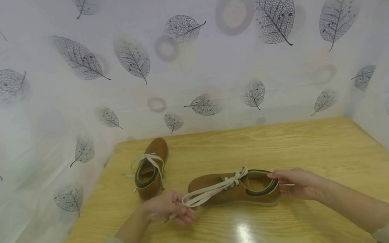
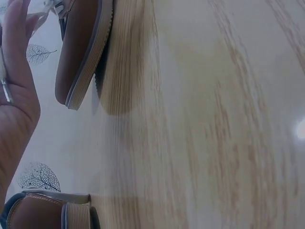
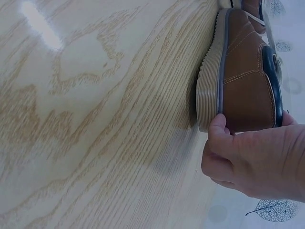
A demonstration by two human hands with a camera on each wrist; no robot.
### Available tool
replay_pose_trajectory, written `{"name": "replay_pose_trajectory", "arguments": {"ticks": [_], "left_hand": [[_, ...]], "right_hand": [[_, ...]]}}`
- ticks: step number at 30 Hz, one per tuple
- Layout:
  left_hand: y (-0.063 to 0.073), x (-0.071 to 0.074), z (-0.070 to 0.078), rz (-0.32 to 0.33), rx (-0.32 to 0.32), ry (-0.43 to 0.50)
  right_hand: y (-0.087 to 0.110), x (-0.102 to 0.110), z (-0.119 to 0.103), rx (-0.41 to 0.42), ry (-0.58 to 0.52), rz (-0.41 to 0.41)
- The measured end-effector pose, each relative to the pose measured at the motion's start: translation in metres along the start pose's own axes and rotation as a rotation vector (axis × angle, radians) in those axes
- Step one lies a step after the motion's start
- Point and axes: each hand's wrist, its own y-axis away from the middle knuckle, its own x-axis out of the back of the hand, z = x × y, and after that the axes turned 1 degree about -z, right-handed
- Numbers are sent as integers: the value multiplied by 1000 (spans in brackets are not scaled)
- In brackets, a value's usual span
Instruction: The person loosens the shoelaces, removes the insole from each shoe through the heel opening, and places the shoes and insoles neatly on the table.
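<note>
A brown leather shoe (image 1: 231,197) with a pale ridged sole lies lengthwise in front of me, toe to the left. My right hand (image 1: 298,184) grips its heel, with the thumb at the dark padded collar. In the right wrist view, a fingertip rests near the sole edge at the back of the shoe (image 3: 245,102). Beyond the toe, my left hand (image 1: 168,208) holds the long cream shoelaces (image 1: 204,194), which stretch back to the eyelets. A lace tip lies across the palm in the left wrist view.
Left of the held shoe stands its matching brown shoe (image 1: 161,148), toe pointing away, its laces loosely tied. Both are on a light wooden table (image 1: 304,144). A white leaf-printed sheet (image 1: 224,66) rises behind the table and along its sides.
</note>
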Motion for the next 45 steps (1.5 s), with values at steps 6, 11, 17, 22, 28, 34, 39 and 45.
{"name": "replay_pose_trajectory", "arguments": {"ticks": [6, 11, 17, 22, 28, 34, 39, 45], "left_hand": [[4, 6, -6, -2, -8, -30], [12, 15, -15, 50, 25, -67], [17, 22, -20, 41, -24, -39], [21, 22, -18, 25, -38, -33], [24, 24, -19, 11, -64, 0], [27, 26, -19, 17, -74, -24], [34, 29, -17, 76, -20, -92], [46, 35, -19, 90, 0, -109]], "right_hand": [[0, 2, 1, -2, 38, 9], [-1, 1, 3, -12, 52, 9], [-1, -1, 1, -18, 73, 20], [0, -1, -2, 6, 44, 21], [1, 2, -3, 28, 63, 1], [2, 1, -4, 22, 98, 8], [3, 2, -5, 24, 108, 4], [4, 2, -5, 27, 123, 4]]}}
